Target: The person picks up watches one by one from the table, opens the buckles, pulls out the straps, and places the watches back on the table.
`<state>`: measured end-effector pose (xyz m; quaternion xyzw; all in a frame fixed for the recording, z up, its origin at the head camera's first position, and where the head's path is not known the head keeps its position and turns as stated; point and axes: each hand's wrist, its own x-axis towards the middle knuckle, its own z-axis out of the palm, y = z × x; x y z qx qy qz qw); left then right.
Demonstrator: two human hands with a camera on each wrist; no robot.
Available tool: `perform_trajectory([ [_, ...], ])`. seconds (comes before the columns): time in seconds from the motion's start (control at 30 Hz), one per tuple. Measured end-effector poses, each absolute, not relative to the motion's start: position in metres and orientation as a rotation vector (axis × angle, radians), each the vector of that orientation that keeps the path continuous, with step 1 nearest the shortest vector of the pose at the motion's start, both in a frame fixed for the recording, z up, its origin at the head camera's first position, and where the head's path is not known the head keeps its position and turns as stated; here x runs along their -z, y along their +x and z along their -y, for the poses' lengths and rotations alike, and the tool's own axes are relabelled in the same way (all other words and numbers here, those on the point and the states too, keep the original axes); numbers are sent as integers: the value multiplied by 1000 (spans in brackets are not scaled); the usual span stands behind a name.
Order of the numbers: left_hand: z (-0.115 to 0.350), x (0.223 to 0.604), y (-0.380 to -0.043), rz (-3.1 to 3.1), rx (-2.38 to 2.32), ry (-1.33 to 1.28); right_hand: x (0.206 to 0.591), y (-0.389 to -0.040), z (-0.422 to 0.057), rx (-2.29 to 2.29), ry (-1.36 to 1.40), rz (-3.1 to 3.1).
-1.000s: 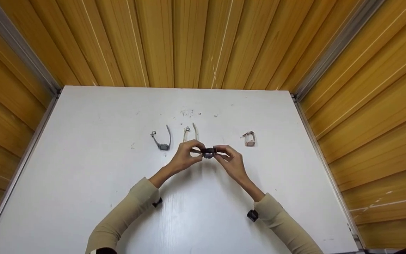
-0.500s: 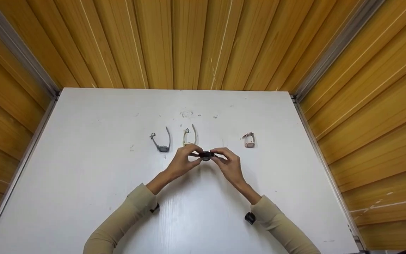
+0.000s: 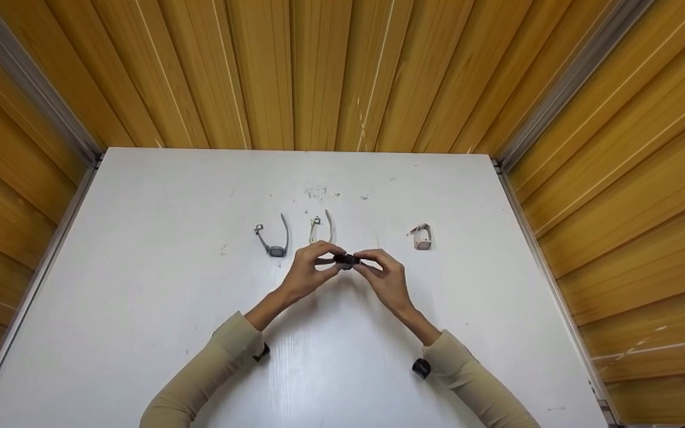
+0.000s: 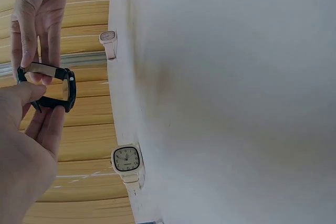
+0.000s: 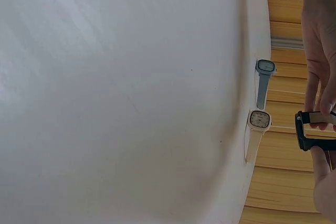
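Between both hands, above the middle of the white table, is a black wristwatch (image 3: 348, 262). My left hand (image 3: 305, 272) pinches its left side between thumb and fingers. On the other side my right hand (image 3: 391, 279) pinches it the same way. In the left wrist view the watch (image 4: 71, 92) shows its dark case edge-on, with the strap bent back between the two hands. The right wrist view has the black watch (image 5: 301, 132) partly cut off at the frame's edge. Fingers hide parts of the strap.
A grey watch (image 3: 276, 252) lies open-strapped to the left. Just behind my left hand stands a cream watch (image 4: 126, 159), its strap ends upward. A pink watch (image 3: 423, 244) with its strap looped sits to the right. Wood-patterned panels (image 3: 319, 71) enclose the table (image 3: 158, 267).
Both hands shift slightly left and toward the person with the black watch, then stay nearly still. The watch tilts a little. The other watches stay where they were.
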<state>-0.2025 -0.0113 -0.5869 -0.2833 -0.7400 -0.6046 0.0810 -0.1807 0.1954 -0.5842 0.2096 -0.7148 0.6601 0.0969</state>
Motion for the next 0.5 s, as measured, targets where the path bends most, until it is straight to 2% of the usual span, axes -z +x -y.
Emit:
perform_trajectory([
  [0.13, 8, 583, -199, 2216, 1820, -819, 584, -180, -195, -1945, 618, 2119],
  [0.33, 8, 554, -185, 2217, 1848, -828, 585, -180, -193, -1954, 622, 2110],
  [0.5, 9, 551, -185, 2221, 1836, -835, 585, -180, -191, -1949, 624, 2099],
])
